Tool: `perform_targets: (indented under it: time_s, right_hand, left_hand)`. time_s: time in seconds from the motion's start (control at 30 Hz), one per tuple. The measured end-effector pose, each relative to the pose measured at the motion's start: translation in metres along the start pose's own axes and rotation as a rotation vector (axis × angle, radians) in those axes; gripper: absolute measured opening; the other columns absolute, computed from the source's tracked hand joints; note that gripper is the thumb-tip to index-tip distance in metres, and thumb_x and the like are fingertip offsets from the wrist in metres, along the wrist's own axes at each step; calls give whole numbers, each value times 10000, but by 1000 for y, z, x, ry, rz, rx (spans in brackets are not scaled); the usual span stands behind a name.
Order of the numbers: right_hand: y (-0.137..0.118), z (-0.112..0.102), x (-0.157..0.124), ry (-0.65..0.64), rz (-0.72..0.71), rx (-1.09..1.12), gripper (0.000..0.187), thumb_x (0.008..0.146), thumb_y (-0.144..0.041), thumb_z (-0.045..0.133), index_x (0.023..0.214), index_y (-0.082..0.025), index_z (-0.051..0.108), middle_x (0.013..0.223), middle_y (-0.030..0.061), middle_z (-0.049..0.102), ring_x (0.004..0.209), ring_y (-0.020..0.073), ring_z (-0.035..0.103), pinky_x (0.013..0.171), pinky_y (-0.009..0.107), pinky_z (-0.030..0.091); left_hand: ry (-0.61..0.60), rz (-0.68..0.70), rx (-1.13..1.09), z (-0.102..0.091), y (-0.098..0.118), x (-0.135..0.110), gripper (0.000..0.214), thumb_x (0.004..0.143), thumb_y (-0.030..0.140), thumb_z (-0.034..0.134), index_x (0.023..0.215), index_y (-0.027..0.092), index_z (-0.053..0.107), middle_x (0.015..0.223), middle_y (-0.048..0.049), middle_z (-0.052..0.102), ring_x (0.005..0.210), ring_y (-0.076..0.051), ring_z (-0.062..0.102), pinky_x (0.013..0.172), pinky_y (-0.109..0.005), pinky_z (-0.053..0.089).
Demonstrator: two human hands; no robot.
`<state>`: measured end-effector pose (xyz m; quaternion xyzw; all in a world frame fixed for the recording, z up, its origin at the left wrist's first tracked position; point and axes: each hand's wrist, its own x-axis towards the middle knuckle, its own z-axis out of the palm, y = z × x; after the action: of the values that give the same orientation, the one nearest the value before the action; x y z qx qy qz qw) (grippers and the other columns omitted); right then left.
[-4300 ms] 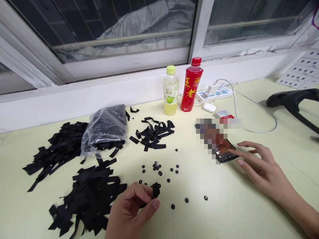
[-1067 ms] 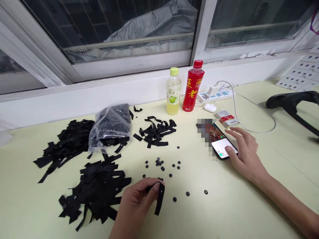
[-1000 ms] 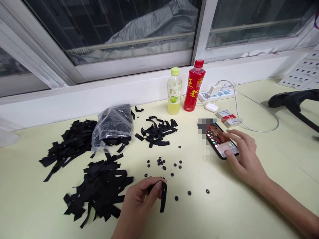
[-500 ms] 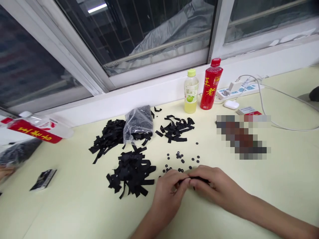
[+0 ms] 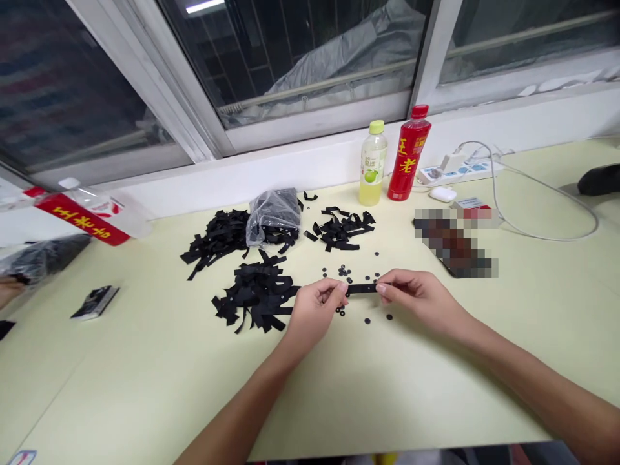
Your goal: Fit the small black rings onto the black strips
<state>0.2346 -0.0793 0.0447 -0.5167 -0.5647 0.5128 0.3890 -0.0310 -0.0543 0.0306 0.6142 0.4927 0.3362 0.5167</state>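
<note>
Stretched level between my two hands is a short black fabric strip (image 5: 361, 289) with small dots along it. My left hand (image 5: 314, 309) pinches its left end, and my right hand (image 5: 417, 294) pinches the right end between thumb and fingers. Small black round discs (image 5: 367, 321), several of them, lie on the table around the strip. Just left of my left hand is a loose pile of black strips (image 5: 259, 294). Farther back are a second pile (image 5: 213, 239) and a smaller group of strips (image 5: 343, 229).
A clear plastic bag of black material (image 5: 274, 218) rests by the back pile. A yellow drink bottle (image 5: 372, 165) and a red bottle (image 5: 409, 155) stand near the window, beside a power strip (image 5: 460, 171). A blurred-out dark object (image 5: 453, 248) lies right. Another person's hand (image 5: 7, 290) shows far left.
My hands have moved apart, so the black strip is now exposed between them. The view has shifted, with the table's front edge now visible and another person's hand at the left.
</note>
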Motion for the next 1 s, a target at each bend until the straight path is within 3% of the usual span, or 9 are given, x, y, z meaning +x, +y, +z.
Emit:
perform_targets:
  time_s: [0.1,0.23,0.37,0.53,0.63,0.73,0.8,0.87,1.0]
  right_hand:
    - [1,0,3,17,-34,-31,809,851,-1047,984,904,-242,908,863,102,868,847,312,797,817,435,673]
    - [4,4,6,-2,-137,-131,741,925,-990,961,920,-250,939,923,123,907,895,331,811,825,440,655]
    - [11,8,11,31,-225,-161,697,985,-956,919,944,-261,939,952,129,918,904,332,811,775,428,642]
    - [11,14,17,1,-375,-183,630,1074,-886,868,938,-273,921,960,122,899,927,330,820,815,452,681]
    - [2,15,21,-8,-431,-205,550,1107,-814,852,1033,-278,951,1086,145,921,1032,350,851,868,467,708]
    - [-9,15,29,-15,-383,-218,579,1001,-811,965,1172,-258,961,1226,168,946,1116,360,864,850,431,690]
    - [-13,16,35,-95,-344,-239,623,941,-850,989,1066,-242,944,1098,151,951,986,335,842,807,421,656]
    - [-14,17,41,-154,-319,-268,590,977,-834,947,985,-244,930,1030,131,955,882,304,800,820,433,644]
    - [-7,18,47,-104,-359,-286,602,1001,-851,883,867,-264,890,917,114,935,837,313,774,795,444,621]
  left_hand:
    - [-10,39,-39,3,-6,5,537,1061,712,937,1022,177,918,938,-113,897,867,-233,789,806,-325,649]
    - [-46,123,13,10,-10,6,370,1046,511,967,1193,172,1003,1125,-121,978,878,-229,796,797,-320,616]
    - [-34,266,192,16,-10,2,284,1165,402,826,1007,228,986,936,-46,923,859,-225,790,856,-328,596]
    - [-38,393,301,23,-15,6,360,1146,372,857,803,263,863,870,-52,848,904,-263,797,961,-386,633]
    - [5,403,239,23,-15,12,429,1146,401,843,743,255,820,887,-70,806,917,-264,789,950,-395,646]
    - [89,395,117,17,-10,16,443,1140,508,891,792,234,873,1016,-113,846,980,-277,801,912,-398,662]
    - [131,386,37,13,-7,18,478,1108,596,955,820,218,904,996,-116,861,1004,-284,820,928,-398,682]
    - [135,340,-56,11,-5,20,492,1042,652,1022,860,205,924,945,-98,880,936,-269,827,888,-390,692]
    - [140,252,-228,10,-4,25,480,898,622,1135,916,197,912,903,-77,906,817,-242,839,842,-390,711]
